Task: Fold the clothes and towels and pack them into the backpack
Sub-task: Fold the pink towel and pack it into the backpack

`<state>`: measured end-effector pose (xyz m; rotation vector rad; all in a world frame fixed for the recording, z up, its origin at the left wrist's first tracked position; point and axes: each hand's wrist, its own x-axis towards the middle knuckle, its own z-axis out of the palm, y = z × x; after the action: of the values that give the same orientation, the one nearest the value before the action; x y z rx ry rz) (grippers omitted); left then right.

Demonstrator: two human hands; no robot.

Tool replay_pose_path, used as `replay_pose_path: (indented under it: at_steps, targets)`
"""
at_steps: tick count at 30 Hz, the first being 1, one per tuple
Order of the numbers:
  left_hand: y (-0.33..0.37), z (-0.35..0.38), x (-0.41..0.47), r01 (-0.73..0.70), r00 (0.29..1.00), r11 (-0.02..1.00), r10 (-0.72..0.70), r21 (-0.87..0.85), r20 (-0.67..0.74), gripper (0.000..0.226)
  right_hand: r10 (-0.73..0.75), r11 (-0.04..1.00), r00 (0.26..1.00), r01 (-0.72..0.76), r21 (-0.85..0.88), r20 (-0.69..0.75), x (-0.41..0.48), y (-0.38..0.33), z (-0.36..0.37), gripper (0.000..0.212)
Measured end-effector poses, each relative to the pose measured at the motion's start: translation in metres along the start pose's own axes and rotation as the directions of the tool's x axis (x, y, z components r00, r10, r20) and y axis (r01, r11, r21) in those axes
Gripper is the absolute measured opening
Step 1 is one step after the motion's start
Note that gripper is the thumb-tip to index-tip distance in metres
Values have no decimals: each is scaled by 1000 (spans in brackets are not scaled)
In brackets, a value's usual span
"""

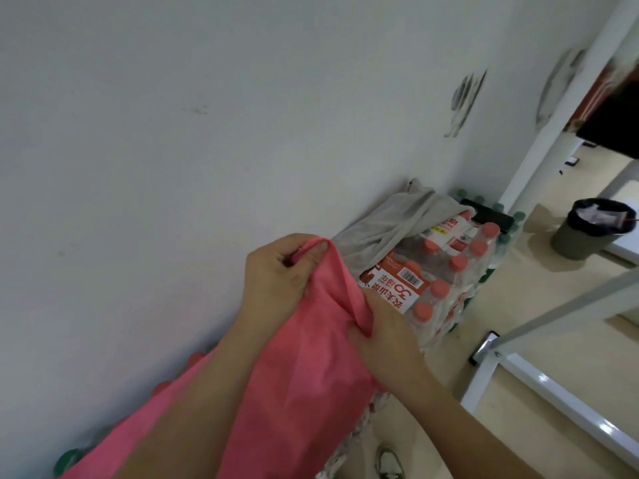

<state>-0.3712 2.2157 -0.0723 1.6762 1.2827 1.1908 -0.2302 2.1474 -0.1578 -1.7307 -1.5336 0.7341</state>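
Note:
A pink towel [297, 385] hangs in front of me, held up by both hands. My left hand [276, 271] pinches its top corner between thumb and fingers. My right hand [387, 337] grips the towel's upper edge a little lower and to the right. The cloth drapes down over my left forearm to the bottom left. A grey garment [387, 219] lies crumpled on top of the bottle packs beyond my hands. No backpack is in view.
Shrink-wrapped packs of red-capped water bottles [446, 271] stand against the white wall [173, 133]. A white metal frame [553, 402] crosses the right side. A grey bin with a black liner [591, 229] stands on the beige floor. A shoe [389, 461] shows below.

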Motion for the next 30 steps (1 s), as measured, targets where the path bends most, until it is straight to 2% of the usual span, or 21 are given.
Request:
replay_pose_path:
  at_steps: [3,6,8,10,12,15,19,22,26,29,30]
  targets:
    - [-7,-7,7,-6,999,1000,6,0,-44,14,45,985,997,-56,-166,-66,2,-3,-7,20]
    - [-18,-11,20,3,992,999,3,51,-126,13,121,942,989,-141,-305,-81,-8,10,-35,21]
    - [-27,-7,32,9,992,993,5,115,-123,11,213,950,975,-222,-219,-66,-12,23,-54,26]
    - [-37,3,42,-8,996,973,28,233,-82,13,338,941,940,-337,32,-33,-8,37,-71,32]
    - [-48,18,51,-31,998,932,48,360,-39,19,402,893,915,-390,225,-13,-2,48,-85,35]
    - [-67,46,64,-42,999,864,50,501,-2,22,444,851,896,-425,308,10,10,69,-95,32]
    - [-89,83,84,2,999,811,-25,586,32,23,453,822,890,-436,367,43,30,103,-95,13]
    - [-94,110,98,8,997,743,-59,670,52,26,459,828,888,-419,373,-23,41,119,-95,14]
    - [-101,136,107,-15,997,655,-48,755,62,25,435,885,886,-390,253,-157,61,136,-99,19]
    - [-100,146,102,8,990,644,-113,765,85,37,365,930,920,-369,-1,-145,63,145,-101,8]
    - [-99,148,101,11,987,648,-128,761,95,47,318,933,934,-338,-121,-163,63,149,-101,13]
